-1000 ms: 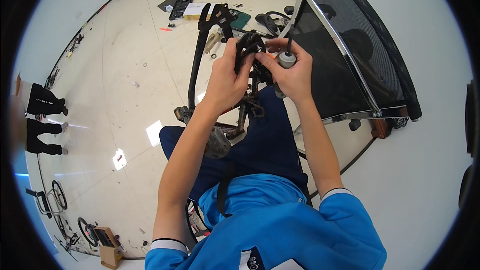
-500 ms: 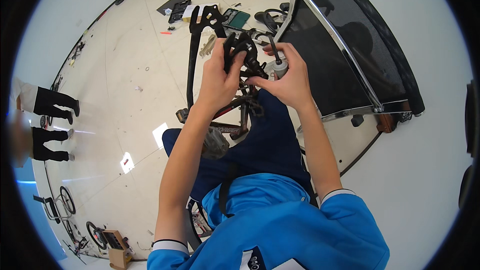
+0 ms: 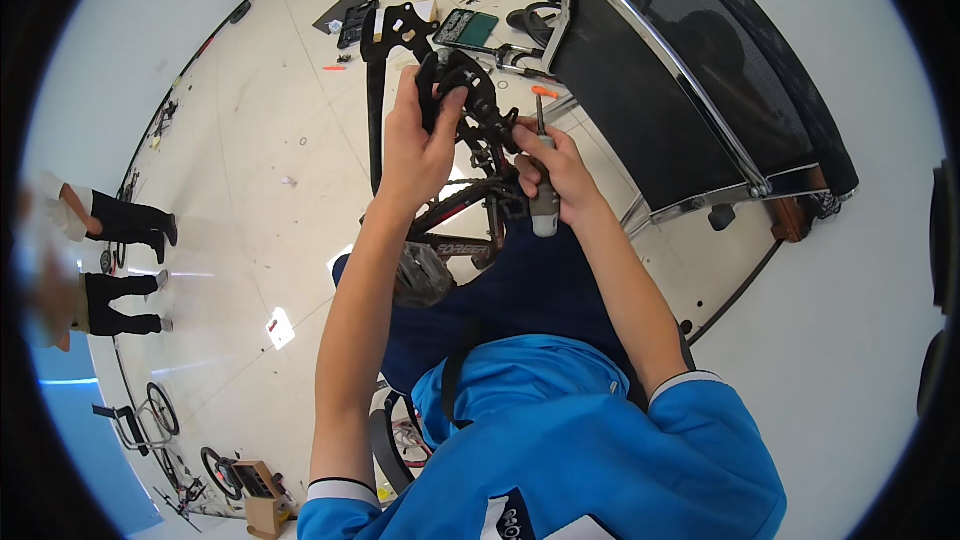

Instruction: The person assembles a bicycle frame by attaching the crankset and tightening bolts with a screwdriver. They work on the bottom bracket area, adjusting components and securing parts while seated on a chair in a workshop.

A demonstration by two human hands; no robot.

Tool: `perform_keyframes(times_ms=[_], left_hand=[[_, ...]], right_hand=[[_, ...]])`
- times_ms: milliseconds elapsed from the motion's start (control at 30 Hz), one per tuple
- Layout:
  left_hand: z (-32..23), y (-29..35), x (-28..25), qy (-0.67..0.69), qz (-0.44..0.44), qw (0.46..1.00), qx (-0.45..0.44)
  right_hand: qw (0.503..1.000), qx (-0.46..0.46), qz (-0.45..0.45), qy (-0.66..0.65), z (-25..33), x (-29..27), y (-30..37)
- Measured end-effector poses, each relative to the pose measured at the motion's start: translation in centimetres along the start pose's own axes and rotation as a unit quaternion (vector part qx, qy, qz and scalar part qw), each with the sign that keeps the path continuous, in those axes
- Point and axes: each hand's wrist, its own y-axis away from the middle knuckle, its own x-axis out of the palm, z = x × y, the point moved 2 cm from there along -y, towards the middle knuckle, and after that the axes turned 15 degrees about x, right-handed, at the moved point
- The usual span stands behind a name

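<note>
My left hand (image 3: 418,145) is closed around a black derailleur (image 3: 470,83), thumb on top, in front of a dark bicycle frame (image 3: 462,246). In my right hand (image 3: 562,170) is a screwdriver (image 3: 545,202) with a grey handle, its thin shaft pointing away from me. The thumb and forefinger of that hand reach the derailleur's right end; whether they pinch a small part there, I cannot tell. A chain (image 3: 480,184) hangs by the frame below my hands, and a clear-grey pedal-like piece (image 3: 424,275) is beside my leg. A flat black bracket with holes (image 3: 402,28) stands beyond my left hand.
A mesh-backed chair (image 3: 690,70) stands close on the right. Across the floor lie a green-and-black tray (image 3: 466,28), a black tool case (image 3: 357,23) and an orange item (image 3: 545,92). Two people (image 3: 125,303) stand far left; bicycle parts (image 3: 222,473) are at lower left.
The screwdriver has turned in my right hand: its handle now shows below the fingers and its shaft points away. The right fingers have closed more. My left hand still grips the derailleur.
</note>
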Motion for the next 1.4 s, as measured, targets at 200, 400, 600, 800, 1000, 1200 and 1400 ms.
perform_keyframes(times_ms=[200,400,600,800,1000,1200,1400], left_hand=[[-0.3,0.1,-0.3,0.029,-0.01,0.998,-0.052],[0.4,0.1,-0.4,0.03,-0.015,0.998,-0.052],[0.2,-0.1,-0.7,-0.003,-0.022,1.0,-0.016],[0.0,0.2,-0.6,0.029,-0.035,0.999,-0.02],[-0.5,0.3,-0.9,0.069,-0.047,0.991,-0.104],[-0.7,0.0,-1.4,0.107,-0.062,0.98,-0.156],[-0.6,0.3,-1.8,0.096,-0.024,0.982,-0.161]], right_hand=[[0.998,-0.031,-0.012,0.048,0.9,0.7,0.5],[0.991,-0.062,-0.059,0.099,1.8,0.9,1.4],[0.974,-0.102,-0.098,0.176,3.0,1.4,2.7],[0.97,-0.109,-0.099,0.194,3.1,1.6,3.0],[0.983,-0.076,-0.084,0.146,3.1,1.7,2.6],[0.995,-0.034,-0.05,0.084,2.9,0.1,1.3],[0.999,-0.015,-0.001,0.031,2.4,0.6,0.6]])
